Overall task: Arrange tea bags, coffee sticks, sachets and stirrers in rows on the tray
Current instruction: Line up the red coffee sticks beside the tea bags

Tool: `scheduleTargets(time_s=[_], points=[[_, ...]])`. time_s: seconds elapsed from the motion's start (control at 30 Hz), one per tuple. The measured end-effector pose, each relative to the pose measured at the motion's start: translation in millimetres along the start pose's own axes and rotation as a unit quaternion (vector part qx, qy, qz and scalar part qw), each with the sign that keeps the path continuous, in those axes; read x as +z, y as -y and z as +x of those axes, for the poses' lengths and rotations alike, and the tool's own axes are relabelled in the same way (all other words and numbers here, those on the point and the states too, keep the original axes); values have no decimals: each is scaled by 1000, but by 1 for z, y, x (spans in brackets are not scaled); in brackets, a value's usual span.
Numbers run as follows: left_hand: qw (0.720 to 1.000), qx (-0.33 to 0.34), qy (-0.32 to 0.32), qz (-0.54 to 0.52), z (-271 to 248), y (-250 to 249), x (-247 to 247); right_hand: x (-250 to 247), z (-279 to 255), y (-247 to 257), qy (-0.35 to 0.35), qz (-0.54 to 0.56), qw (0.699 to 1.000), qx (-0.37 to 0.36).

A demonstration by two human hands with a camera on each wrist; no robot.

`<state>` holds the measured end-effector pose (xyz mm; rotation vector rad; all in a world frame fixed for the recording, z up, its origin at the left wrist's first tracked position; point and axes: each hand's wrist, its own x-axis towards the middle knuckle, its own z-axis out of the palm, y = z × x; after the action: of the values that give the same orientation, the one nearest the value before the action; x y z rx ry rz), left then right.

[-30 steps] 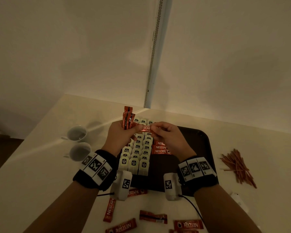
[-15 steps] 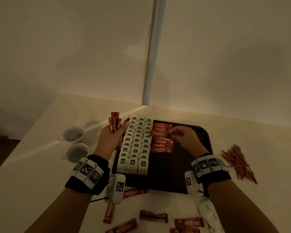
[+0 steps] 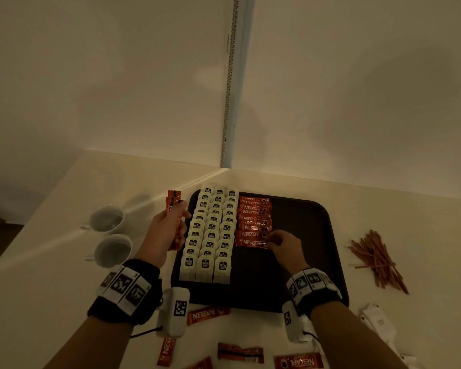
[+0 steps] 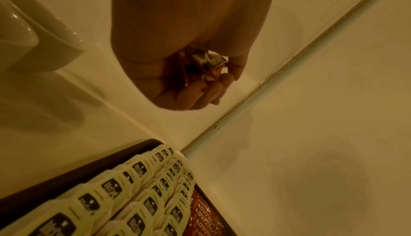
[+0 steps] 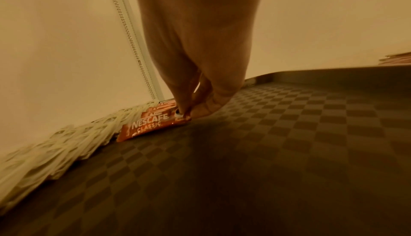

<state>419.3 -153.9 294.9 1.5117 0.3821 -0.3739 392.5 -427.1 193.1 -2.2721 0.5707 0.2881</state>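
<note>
A dark tray [image 3: 312, 267] holds three rows of pale tea bags [image 3: 210, 235] on its left side and a column of red coffee sticks [image 3: 253, 219] beside them. My left hand [image 3: 168, 227] hovers left of the tray and grips a bundle of coffee sticks [image 3: 174, 209] upright; their ends show inside the fist [image 4: 204, 64]. My right hand [image 3: 280, 243] pinches the right end of the nearest coffee stick [image 5: 151, 123], which lies flat on the tray at the column's near end. Brown stirrers [image 3: 375, 259] lie in a loose pile right of the tray.
Two white cups [image 3: 109, 235] stand left of the tray. Several loose coffee sticks [image 3: 240, 352] lie on the table in front of it, one [image 3: 208, 314] at the tray's near edge. White sachets [image 3: 378, 323] lie at the near right. Walls meet behind the table.
My right hand took one stick from the left hand's bundle, carried it right and laid it at the near end of the column. The left hand drew back left of the tray.
</note>
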Motion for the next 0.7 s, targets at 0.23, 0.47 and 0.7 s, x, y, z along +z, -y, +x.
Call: scheduleTargets(time_s=[0.23, 0.47, 0.7], points=[[1000, -4, 14, -9, 2, -2, 1, 4, 2, 2, -38, 18, 999, -3], [998, -29, 52, -38, -5, -2, 5, 10, 1, 1, -23, 9, 1000, 10], [995, -4, 95, -7, -8, -2, 7, 10, 2, -3, -28, -11, 1000, 6]])
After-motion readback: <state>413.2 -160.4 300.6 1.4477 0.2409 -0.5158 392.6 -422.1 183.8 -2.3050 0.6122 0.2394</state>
